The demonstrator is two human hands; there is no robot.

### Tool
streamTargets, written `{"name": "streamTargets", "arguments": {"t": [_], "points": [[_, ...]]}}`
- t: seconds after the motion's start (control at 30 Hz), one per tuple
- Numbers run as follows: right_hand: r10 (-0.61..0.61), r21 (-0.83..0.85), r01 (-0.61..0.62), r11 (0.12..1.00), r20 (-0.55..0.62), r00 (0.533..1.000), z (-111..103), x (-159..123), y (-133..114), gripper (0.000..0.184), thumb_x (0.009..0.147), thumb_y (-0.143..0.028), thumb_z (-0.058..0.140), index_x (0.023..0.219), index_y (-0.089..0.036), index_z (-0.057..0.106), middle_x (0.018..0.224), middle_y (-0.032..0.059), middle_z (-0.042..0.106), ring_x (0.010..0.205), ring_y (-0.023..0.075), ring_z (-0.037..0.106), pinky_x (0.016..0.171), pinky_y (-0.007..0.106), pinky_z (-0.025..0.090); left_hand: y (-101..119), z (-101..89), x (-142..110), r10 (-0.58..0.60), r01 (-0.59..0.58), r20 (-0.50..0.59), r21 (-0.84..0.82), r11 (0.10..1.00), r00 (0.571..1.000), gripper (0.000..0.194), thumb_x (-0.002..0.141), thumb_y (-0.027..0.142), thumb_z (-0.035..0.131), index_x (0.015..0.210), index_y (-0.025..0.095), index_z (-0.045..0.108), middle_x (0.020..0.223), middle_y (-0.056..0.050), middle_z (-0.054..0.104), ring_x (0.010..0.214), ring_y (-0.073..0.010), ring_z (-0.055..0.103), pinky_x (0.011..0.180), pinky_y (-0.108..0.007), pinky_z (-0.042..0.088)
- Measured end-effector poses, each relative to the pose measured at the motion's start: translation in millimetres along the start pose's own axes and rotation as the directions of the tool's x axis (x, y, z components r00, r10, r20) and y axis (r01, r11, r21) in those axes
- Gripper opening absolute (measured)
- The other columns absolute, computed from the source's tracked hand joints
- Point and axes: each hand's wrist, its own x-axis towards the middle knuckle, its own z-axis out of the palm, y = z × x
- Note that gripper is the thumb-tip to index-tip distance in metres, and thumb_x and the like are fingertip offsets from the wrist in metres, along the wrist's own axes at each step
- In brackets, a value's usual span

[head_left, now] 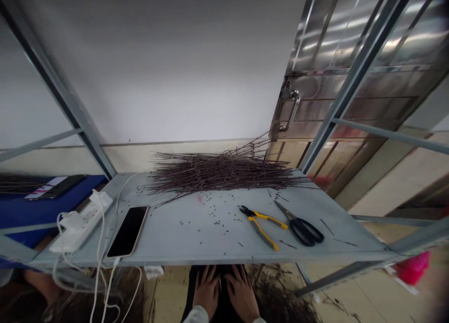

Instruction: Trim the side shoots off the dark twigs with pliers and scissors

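My left hand (206,291) and my right hand (242,293) lie side by side at the bottom of the view, fingers spread on dark cloth, apparently my lap. Neither visibly holds anything. Just above them runs the front edge of a grey metal shelf (210,255). A heap of thin dark wire-like stems (217,174) lies across its back. Yellow-handled pliers (261,225) and black-handled scissors (300,229) rest on it, right of centre, with small dark cut bits (213,222) scattered around.
A black smartphone (128,231) and white power strip (80,224) with white cables sit at the shelf's left. Metal frame uprights (358,75) flank it. A blue surface (35,210) lies left, a steel door (351,79) right, and dark stems (277,290) on the floor.
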Motion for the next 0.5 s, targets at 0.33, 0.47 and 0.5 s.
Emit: {"name": "streamTargets", "arguments": {"t": [0.33,0.47,0.5], "points": [[-0.008,0.063,0.011,0.998,-0.051,0.999,2,10,6,0.031,0.084,-0.012,0.042,0.091,-0.028,0.068,0.125,0.0023,0.06,0.124,0.0284,0.049,0.1,0.045,0.042,-25,-4.1,19,-0.079,0.04,-0.136,-0.269,0.962,0.988,0.035,0.089,0.026,0.041,0.105,0.029,0.072,0.116,0.0,0.069,0.117,-0.0214,0.058,0.104,-0.041,0.042],[0.003,0.032,-0.004,0.999,0.023,1.0,-2,7,3,0.033,0.083,-0.012,0.042,0.096,-0.028,0.069,0.134,0.0012,0.054,0.13,0.0308,0.042,0.104,0.046,0.039,-45,-17.9,13,-0.153,0.073,-0.2,-0.357,0.931,0.968,0.035,0.094,0.028,0.037,0.104,0.022,0.071,0.105,-0.005,0.073,0.101,-0.0226,0.066,0.089,-0.038,0.053],[0.009,0.019,-0.01,1.0,0.055,0.998,-6,5,2,0.034,0.082,-0.012,0.043,0.099,-0.028,0.069,0.136,0.0013,0.053,0.132,0.0323,0.039,0.104,0.048,0.038,-49,-21.3,9,-0.171,0.082,-0.221,-0.362,0.929,0.96,0.03,0.094,0.03,0.042,0.106,0.02,0.068,0.107,-0.006,0.071,0.1,-0.0233,0.066,0.087,-0.04,0.054]]}}
